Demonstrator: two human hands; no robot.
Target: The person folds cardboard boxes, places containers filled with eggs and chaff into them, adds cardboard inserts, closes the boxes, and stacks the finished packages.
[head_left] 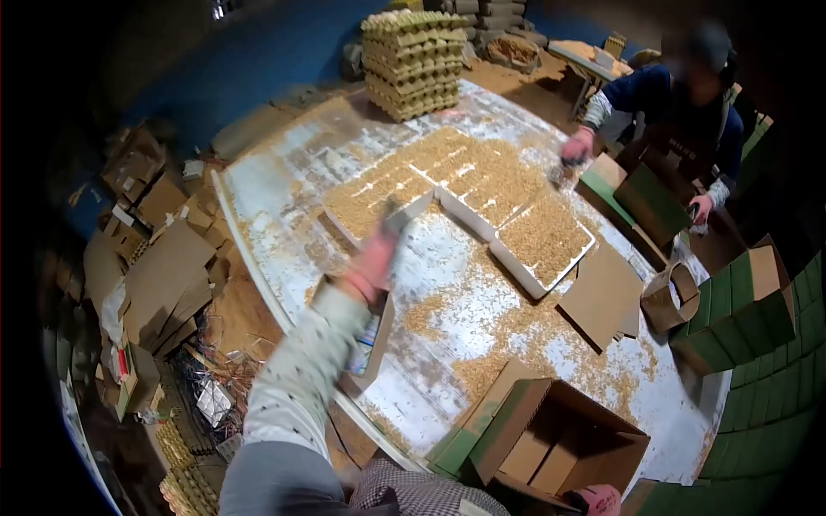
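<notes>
My left hand, in a pink and dark glove, reaches over the table beside the white trays filled with tan husk-like flakes. Motion smears its fingers, so I cannot make out whether it holds anything. At the bottom, my right hand in a pink glove grips the near edge of an open cardboard box. This box is green outside and brown inside, with no contents showing in its visible part. Under my left forearm lies a partly hidden shallow box.
Stacked egg trays stand at the far table edge. Flat cardboard, a paper bag and green boxes are at right. Across the table, a co-worker handles a green box. Cardboard scraps pile up at left.
</notes>
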